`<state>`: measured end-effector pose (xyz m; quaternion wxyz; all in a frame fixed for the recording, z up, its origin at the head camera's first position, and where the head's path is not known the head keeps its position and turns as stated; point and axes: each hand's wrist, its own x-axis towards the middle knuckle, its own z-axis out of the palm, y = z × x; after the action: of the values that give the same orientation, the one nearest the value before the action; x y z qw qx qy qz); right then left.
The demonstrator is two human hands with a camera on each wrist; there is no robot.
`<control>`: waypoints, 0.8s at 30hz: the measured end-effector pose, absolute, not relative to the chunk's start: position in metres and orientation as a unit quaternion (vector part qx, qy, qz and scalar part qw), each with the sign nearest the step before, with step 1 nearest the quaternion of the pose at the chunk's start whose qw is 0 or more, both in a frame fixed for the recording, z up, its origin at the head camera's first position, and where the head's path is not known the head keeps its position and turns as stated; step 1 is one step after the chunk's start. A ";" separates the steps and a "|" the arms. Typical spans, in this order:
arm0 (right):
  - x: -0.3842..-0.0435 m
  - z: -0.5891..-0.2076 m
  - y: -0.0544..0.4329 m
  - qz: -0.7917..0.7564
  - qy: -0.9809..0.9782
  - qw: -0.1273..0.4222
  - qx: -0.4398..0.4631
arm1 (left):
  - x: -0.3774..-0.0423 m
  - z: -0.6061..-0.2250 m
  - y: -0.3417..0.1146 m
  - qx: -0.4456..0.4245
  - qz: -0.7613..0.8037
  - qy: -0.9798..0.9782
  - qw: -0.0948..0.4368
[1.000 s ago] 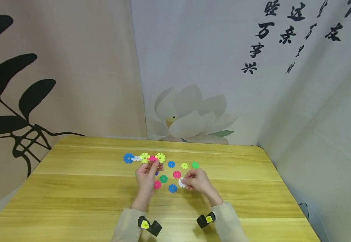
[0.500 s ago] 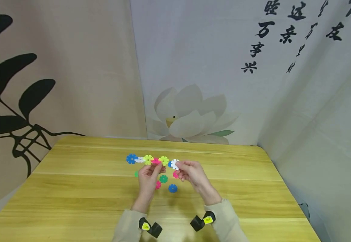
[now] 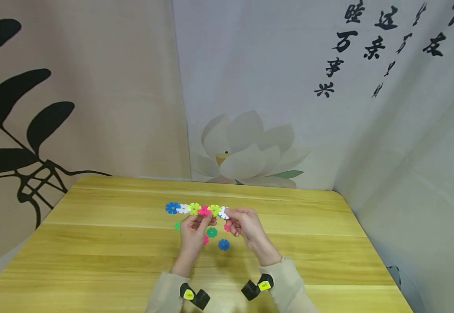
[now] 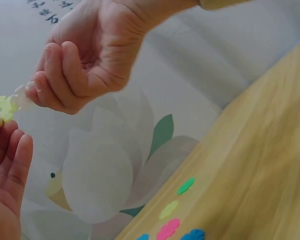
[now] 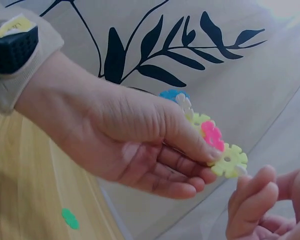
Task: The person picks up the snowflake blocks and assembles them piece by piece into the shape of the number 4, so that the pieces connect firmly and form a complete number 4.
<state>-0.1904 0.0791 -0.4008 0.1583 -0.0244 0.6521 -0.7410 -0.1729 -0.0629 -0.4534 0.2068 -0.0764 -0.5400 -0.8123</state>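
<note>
My left hand point(image 3: 193, 230) pinches a row of linked snowflake discs, thumb on the pink disc point(image 3: 204, 211) and the neighbouring yellow disc point(image 5: 229, 160). Leftward the row runs through another yellow disc point(image 3: 194, 209) and a white disc point(image 3: 183, 209) to a blue disc point(image 3: 172, 208) at its far end. In my right hand point(image 3: 248, 226), thumb and fingers pinch a second white disc point(image 3: 223, 212), whose edge meets the right end of the row. Most of that disc is hidden by the right fingers in the right wrist view. The row is held above the table.
Loose discs lie on the wooden table point(image 3: 113, 252): a green disc point(image 3: 211, 232) and a blue disc point(image 3: 223, 244) below the hands, another green disc point(image 3: 178, 225) by the left hand. In the left wrist view, a yellow disc point(image 4: 168, 209) and more loose discs appear. Curtains stand behind.
My right hand has lifted the white disc from the table and brought it up and left to the row's right-hand yellow disc. The left hand has shifted slightly right with the row.
</note>
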 end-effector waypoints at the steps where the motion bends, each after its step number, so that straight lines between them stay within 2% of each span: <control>1: -0.190 -0.400 0.079 -0.739 0.655 0.156 -0.021 | -0.173 -0.454 -0.062 -0.078 -0.811 -0.541 0.209; 8: -0.188 -0.390 0.077 -0.714 0.687 0.138 -0.008 | -0.173 -0.455 -0.058 -0.091 -0.794 -0.548 0.248; 13: -0.189 -0.396 0.071 -0.705 0.698 0.127 0.001 | -0.172 -0.459 -0.059 -0.088 -0.787 -0.551 0.264; 24: -0.192 -0.400 0.071 -0.705 0.688 0.168 -0.032 | -0.171 -0.462 -0.064 -0.076 -0.777 -0.571 0.252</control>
<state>-0.1923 0.0713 -0.3996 0.1681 -0.0315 0.6882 -0.7051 -0.1712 -0.0643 -0.4618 0.2519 -0.0759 -0.5714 -0.7773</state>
